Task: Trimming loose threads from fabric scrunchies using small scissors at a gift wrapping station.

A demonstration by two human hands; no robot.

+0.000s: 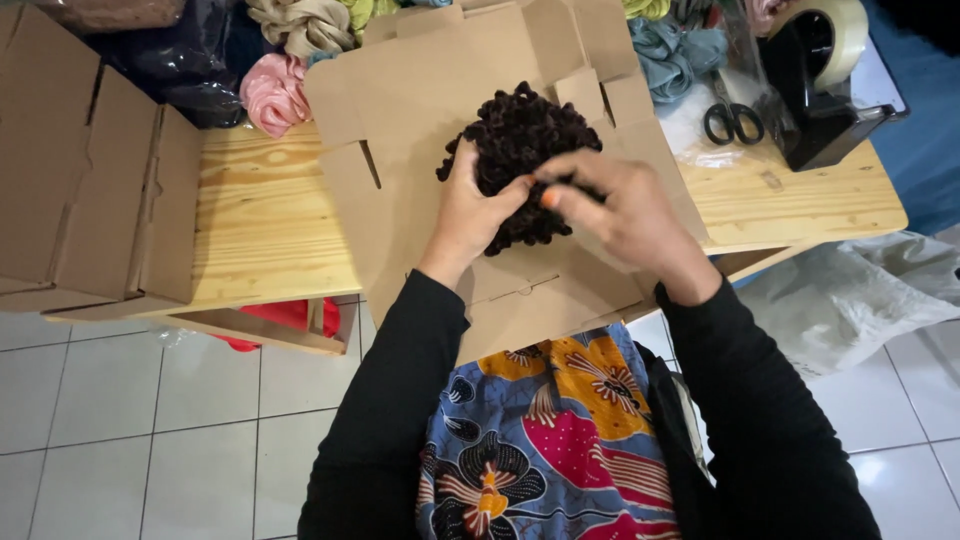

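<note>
A dark brown ruffled fabric piece point(515, 135), bunched into a round heap, lies on an unfolded flat cardboard box point(420, 100) on a low wooden table point(265, 215). My left hand point(470, 215) presses against the heap's near left side. My right hand point(615, 205) lies over its near right side, fingers pinching the fabric. Both arms wear black sleeves.
Flat cardboard boxes point(90, 180) are stacked at the left. Pink point(273, 92), beige point(305, 25) and blue-grey point(672, 55) fabric pieces lie along the far edge. Black scissors point(733, 122) and a black tape dispenser point(820, 70) stand at the right. A white plastic bag point(850, 295) lies on the tiled floor.
</note>
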